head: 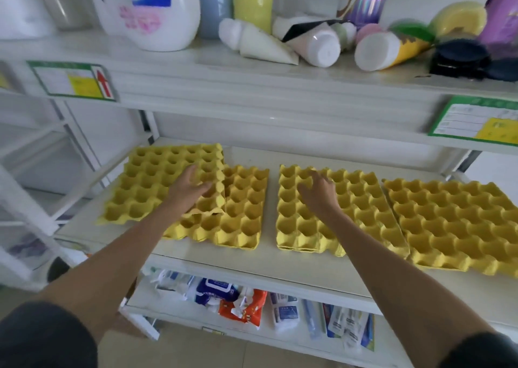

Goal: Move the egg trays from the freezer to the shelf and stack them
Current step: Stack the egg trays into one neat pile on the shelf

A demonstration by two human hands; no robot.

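- White shelf [269, 258]: four yellow egg trays [336, 208] on it.
- Left hand [190, 188]: fingers spread, flat on leftmost tray [157, 182].
- Right hand [319, 191]: fingers spread, over the trays.
- Bottles [157, 8]: above the shelf.

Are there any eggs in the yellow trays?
Empty. Every cup in the yellow egg trays shows bare; no eggs anywhere.

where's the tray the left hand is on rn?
Far left of the middle shelf: the leftmost tray lies skewed, its right edge overlapping the second tray, with the left hand resting on it.
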